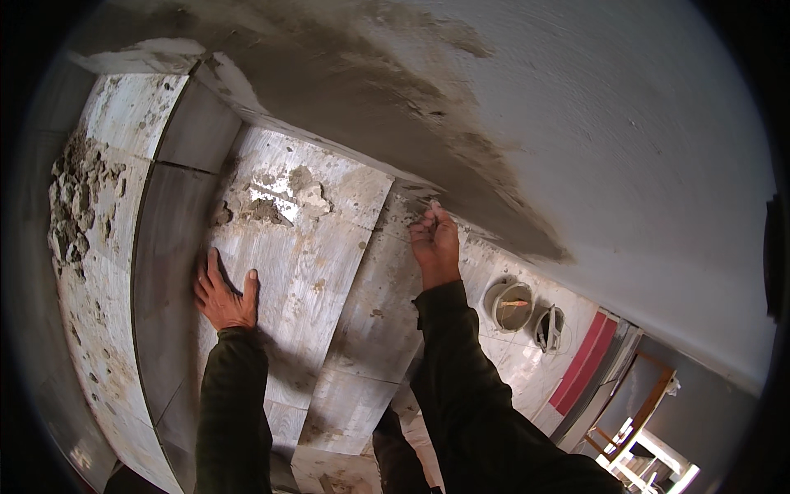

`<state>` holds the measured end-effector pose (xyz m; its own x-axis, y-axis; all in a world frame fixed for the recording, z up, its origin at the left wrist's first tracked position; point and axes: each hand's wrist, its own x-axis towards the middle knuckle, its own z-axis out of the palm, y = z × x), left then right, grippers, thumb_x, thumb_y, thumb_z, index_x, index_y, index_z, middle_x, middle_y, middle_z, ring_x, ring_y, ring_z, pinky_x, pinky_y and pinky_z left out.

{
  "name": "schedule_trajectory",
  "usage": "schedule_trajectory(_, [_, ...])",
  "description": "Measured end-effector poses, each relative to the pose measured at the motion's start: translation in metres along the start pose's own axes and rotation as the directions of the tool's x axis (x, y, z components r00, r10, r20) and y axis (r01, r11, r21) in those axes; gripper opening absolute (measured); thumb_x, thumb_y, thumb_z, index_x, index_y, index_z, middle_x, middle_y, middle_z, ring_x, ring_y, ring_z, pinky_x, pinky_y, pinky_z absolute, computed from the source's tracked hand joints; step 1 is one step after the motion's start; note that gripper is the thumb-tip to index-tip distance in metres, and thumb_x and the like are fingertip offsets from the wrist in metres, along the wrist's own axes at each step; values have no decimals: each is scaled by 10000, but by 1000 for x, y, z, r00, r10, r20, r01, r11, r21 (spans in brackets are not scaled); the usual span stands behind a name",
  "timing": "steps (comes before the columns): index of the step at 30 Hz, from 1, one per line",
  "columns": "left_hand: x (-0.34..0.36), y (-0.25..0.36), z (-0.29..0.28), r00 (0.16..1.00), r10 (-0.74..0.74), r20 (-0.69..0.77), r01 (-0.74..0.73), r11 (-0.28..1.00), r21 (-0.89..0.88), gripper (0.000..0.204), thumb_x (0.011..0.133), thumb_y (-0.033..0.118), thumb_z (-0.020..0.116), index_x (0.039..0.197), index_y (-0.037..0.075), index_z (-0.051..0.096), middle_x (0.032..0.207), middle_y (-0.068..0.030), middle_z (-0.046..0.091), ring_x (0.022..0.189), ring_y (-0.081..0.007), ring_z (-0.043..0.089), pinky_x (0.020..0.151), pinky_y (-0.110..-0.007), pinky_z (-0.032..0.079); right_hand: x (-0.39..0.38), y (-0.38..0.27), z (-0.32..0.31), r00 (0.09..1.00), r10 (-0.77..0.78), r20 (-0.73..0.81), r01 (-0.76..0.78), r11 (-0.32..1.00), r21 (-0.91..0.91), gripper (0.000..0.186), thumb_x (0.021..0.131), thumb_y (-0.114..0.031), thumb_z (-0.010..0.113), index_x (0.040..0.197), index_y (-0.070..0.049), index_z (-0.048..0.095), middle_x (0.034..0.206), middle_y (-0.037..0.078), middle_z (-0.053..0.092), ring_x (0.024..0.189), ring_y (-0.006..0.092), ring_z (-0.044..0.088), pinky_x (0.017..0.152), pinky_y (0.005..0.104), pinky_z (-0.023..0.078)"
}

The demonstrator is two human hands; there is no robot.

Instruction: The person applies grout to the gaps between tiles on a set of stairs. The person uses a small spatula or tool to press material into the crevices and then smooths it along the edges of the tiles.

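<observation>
My left hand [226,296] lies flat with its fingers apart on a wood-grain tiled step [288,313], close to the foot of the riser [173,239]. Farther right, my right hand [436,243] is raised at the base of the wall, by the tile edging [329,150]. Its fingers are curled together, and whatever they may hold is too small to make out. Damp brown mortar [411,107] is smeared along the wall above the edging. Beyond my left hand, crumbs and lumps of mortar [309,196] lie on the same step.
A heap of mortar rubble [78,198] sits on the higher step at left. Down to the right stand a bucket [508,305] with an orange-handled tool and a smaller dark bucket [549,329]. Past a red strip [584,362] is a wooden frame [654,395].
</observation>
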<state>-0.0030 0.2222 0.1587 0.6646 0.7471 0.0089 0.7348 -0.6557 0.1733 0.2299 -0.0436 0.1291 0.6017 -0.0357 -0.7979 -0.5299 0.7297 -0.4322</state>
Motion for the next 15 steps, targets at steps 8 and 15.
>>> schedule_trajectory(8, [0,0,0,999,-35,36,34,999,18,841,750,574,620,1446,205,327,1431,-161,375,1305,-376,335,1078,-554,215,-2,-2,0,1000,-14,17,14,999,-45,100,869,-146,666,923,-108,592,731,-29,524,606,84,466,556,241,407])
schedule_trajectory(15, [0,-2,1,1000,-11,15,11,1000,9,822,765,572,607,1450,215,326,1434,-157,375,1305,-375,338,1077,-562,212,-4,-5,2,1000,-8,2,8,998,-63,112,862,-152,677,898,-108,581,729,-23,516,584,89,463,532,245,402])
